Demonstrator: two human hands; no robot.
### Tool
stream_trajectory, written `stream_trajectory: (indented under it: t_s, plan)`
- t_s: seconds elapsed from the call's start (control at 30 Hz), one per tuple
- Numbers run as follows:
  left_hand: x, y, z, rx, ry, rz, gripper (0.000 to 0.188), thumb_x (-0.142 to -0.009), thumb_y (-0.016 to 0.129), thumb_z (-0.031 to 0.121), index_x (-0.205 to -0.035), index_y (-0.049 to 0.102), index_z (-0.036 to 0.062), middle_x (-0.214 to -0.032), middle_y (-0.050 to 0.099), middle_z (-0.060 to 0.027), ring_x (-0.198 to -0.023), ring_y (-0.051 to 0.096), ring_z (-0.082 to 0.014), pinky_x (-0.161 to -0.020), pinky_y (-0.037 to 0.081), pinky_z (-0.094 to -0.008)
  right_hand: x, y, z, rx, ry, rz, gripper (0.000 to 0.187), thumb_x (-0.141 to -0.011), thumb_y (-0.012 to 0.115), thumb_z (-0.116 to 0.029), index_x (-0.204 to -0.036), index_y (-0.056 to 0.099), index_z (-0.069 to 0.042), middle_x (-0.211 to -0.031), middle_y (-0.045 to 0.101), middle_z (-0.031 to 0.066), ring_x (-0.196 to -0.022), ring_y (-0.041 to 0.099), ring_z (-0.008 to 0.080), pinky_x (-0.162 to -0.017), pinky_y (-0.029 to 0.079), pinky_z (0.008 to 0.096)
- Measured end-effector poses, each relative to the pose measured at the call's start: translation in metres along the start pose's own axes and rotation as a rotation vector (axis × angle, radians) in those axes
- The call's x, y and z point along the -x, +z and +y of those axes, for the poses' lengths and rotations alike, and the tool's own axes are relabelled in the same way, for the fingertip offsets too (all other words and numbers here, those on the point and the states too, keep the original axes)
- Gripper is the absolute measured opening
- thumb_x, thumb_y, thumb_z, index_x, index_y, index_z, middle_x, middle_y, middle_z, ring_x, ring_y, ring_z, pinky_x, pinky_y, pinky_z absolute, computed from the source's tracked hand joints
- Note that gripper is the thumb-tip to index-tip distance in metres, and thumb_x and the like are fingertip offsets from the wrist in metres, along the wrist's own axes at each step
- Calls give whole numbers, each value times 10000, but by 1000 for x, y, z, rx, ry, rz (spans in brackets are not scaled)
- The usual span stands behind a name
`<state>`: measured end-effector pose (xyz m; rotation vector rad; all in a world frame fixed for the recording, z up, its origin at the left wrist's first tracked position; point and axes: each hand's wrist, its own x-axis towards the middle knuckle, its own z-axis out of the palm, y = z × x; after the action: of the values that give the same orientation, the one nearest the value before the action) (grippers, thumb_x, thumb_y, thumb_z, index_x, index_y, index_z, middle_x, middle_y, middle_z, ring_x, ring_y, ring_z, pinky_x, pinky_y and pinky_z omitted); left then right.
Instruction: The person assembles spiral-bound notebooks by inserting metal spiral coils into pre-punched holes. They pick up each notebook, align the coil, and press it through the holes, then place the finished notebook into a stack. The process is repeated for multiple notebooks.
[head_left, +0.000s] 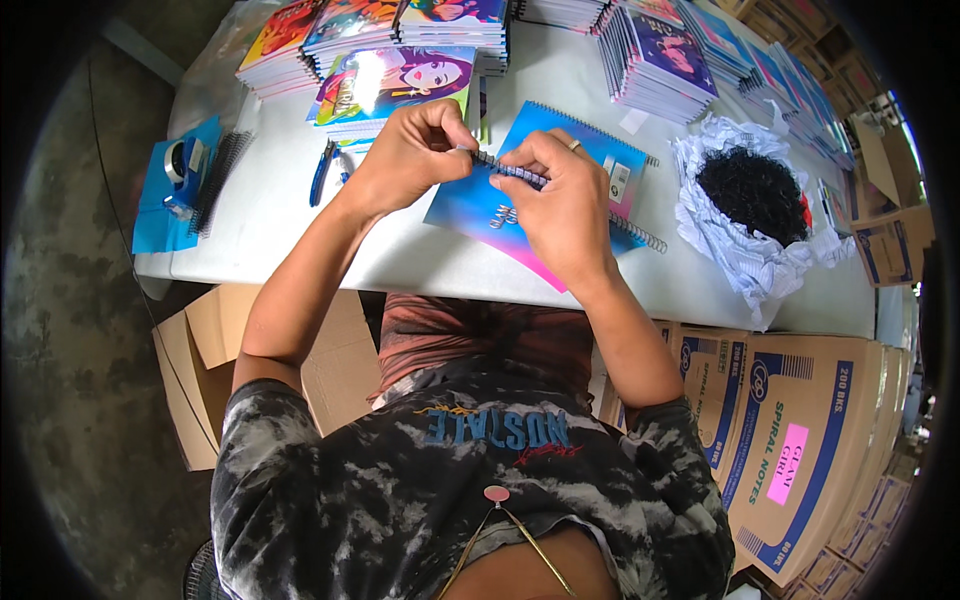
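Black wire spiral binding [510, 172] runs between both hands: the left hand [405, 155] pinches its end in curled fingertips and the right hand [560, 200], wearing a ring, grips its middle. Just under them a blue-and-pink notebook [500, 215] lies on the white table [290, 230]. Right of it, crumpled paper [735, 250] cradles a heap of black spirals [752, 190]; notebook stacks [655, 55] line the far edge.

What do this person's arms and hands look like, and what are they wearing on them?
Both forearms are bare, with no gloves and no watch or bracelet in sight. The right hand has a plain ring on one finger; the left hand shows none. Short sleeves of a black and grey tie-dye T-shirt end above the elbows.
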<state>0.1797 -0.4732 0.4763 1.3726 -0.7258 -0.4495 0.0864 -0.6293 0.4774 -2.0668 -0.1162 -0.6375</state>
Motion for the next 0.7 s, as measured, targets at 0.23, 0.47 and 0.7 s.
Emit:
stream_trajectory:
  t_s: [0.23, 0.47, 0.7]
  plan:
    - [-30, 15, 7, -442, 253, 492, 658, -780, 691, 322, -1245, 379, -23, -1038, 562, -135, -924, 562, -232, -765, 471, -310, -19, -53, 22, -674, -11, 600, 508, -818, 590, -34, -1255, 331, -26, -885, 517, 60, -746, 516, 125, -555, 445, 226]
    - [-33, 47, -82, -835, -178, 488, 288, -808, 627, 272, -995, 564, 62, -827, 616, -104, -730, 589, -269, -656, 474, -351, 79, -24, 124, 442, 462, 471, 614, -758, 659, -184, -1227, 313, 8, -1072, 463, 193, -1053, 407, 309, -938, 278, 453]
    - [-23, 30, -91, -1185, 395, 536, 253, -745, 663, 180, -989, 620, 131, -995, 554, -79, -953, 509, -256, -783, 408, -373, 91, -11, 126, 430, 549, 428, 709, -754, 662, -222, -1286, 257, 13, -1275, 348, 222, -1203, 296, 358, -1001, 171, 487]
